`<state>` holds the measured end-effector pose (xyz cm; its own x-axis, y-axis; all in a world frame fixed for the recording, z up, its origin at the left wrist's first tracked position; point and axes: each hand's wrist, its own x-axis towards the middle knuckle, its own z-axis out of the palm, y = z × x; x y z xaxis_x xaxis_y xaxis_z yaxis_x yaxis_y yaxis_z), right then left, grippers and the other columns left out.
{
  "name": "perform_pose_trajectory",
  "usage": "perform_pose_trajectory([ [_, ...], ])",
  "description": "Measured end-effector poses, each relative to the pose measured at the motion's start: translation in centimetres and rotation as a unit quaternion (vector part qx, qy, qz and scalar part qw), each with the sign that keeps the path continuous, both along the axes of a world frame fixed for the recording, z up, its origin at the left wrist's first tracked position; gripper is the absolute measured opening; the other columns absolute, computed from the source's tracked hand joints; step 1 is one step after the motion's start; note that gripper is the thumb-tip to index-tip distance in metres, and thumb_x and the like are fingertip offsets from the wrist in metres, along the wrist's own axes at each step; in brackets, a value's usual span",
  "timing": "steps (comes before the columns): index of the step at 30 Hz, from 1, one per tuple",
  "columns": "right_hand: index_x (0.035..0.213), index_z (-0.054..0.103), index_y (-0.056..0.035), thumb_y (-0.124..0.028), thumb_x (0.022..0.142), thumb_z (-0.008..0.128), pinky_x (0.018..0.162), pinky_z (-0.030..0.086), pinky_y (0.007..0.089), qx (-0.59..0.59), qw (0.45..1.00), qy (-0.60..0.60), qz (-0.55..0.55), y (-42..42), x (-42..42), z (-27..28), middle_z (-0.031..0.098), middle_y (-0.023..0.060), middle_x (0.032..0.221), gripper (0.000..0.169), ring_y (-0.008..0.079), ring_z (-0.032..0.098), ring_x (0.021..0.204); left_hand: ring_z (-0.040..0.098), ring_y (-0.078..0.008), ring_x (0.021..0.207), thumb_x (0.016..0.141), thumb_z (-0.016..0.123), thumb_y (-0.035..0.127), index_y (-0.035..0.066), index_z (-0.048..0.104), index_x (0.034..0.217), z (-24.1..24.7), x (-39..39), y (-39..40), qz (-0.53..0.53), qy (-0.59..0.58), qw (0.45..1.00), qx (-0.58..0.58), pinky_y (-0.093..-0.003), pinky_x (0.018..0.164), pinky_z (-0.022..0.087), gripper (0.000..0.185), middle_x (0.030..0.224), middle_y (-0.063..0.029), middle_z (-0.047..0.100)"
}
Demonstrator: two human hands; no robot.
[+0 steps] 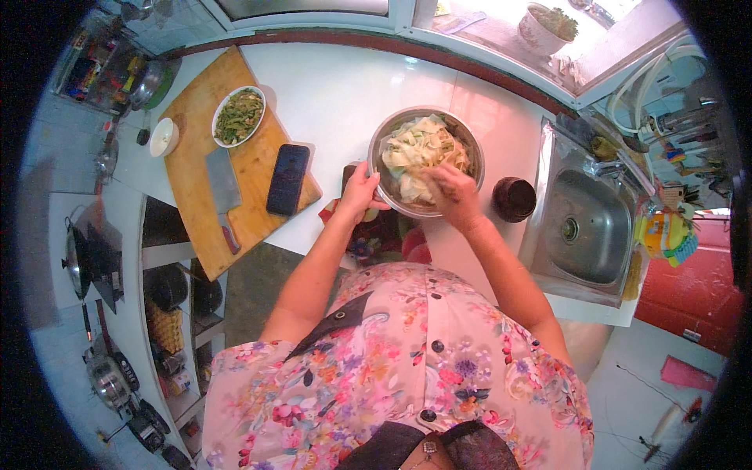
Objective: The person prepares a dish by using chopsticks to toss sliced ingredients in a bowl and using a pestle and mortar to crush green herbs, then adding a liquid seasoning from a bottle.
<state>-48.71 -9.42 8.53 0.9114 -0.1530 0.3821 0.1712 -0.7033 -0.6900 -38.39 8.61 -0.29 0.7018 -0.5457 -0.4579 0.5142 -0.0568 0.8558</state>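
A round metal bowl (376, 132) stands on the white counter before me. It is heaped with pale, wide, noodle-like strips (420, 144), with bits of green among them. My left hand (361, 195) grips the bowl's near left rim, thumb on the outside edge. Over the near right side of the bowl, my right hand (451, 192) reaches into the strips with bent fingers. Motion blurs its fingertips, so I cannot tell whether they hold any strips. A dark round jar or lidded container (513, 200) is close to the right of that hand.
Left, a wooden cutting board (258, 226) carries a cleaver (223, 179), a smartphone (288, 179) and a white dish of cooked green vegetables (239, 116). A small white bowl (164, 138) sits by its left edge. To the right is a steel sink (587, 235) with a faucet (611, 168).
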Motion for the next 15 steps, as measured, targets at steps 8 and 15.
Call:
perform_pose_trajectory([
  [8, 0.078, 0.061, 0.0000, -0.008, 0.082, 0.061, 0.055, 0.047, 0.0322, 0.096, 0.994, -0.029, -0.052, 0.9, 0.0, 2.4, 0.060, 0.0126, 0.073, 0.009, 0.0265, 0.060, 0.061, 0.061, -0.0253, 0.095, 0.094, 0.040, 0.014, 0.012, 0.025, 0.135, 1.0, 0.1, 1.0, -0.058, 0.083, 0.992, -0.070, -0.0378, 0.065, 0.059, 0.043, 0.121, -0.0134, 0.049],
  [15, 0.073, 0.061, 0.0024, -0.003, 0.080, 0.062, 0.055, 0.046, 0.0330, 0.087, 0.994, -0.051, -0.052, 1.5, 0.1, 0.0, 0.061, 0.0124, 0.070, 0.009, 0.0261, 0.060, 0.060, 0.060, -0.0267, 0.099, 0.089, 0.044, 0.004, 0.013, 0.021, 0.138, 1.7, 0.1, 1.3, -0.078, 0.092, 0.989, -0.091, -0.0408, 0.071, 0.058, 0.055, 0.126, -0.0125, 0.046],
])
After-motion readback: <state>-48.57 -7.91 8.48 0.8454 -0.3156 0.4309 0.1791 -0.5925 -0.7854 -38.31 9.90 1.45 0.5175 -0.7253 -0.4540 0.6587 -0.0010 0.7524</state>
